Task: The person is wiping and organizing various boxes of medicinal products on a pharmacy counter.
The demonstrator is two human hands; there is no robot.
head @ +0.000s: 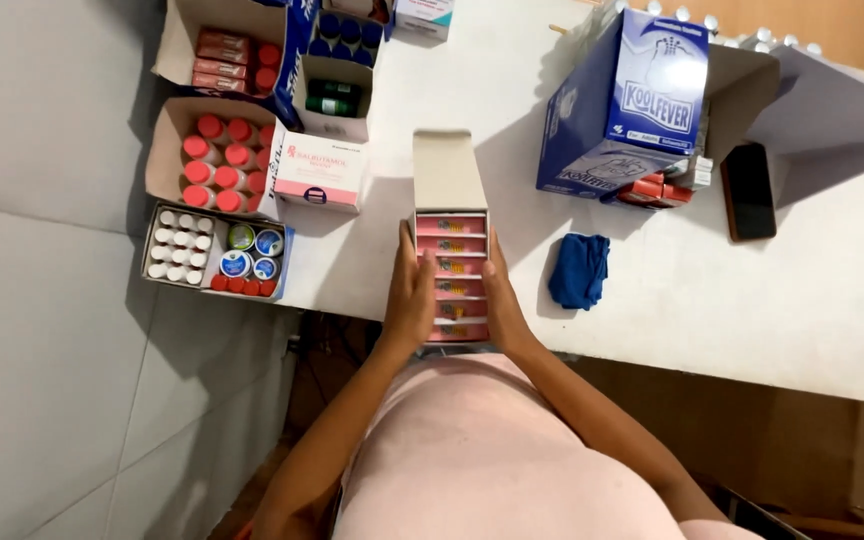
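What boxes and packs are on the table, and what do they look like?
Open carton: table's near edge, between left hand and right hand; pink packs in a row.
Big box: far right, blue and white.
Small box: left of middle, pink and white.
Tray: far left, white and red caps.
Phone: right, black screen.

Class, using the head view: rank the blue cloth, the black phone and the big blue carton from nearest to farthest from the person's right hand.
1. Blue cloth, just right of the right hand.
2. Big blue carton, farther up the table.
3. Black phone, far right.
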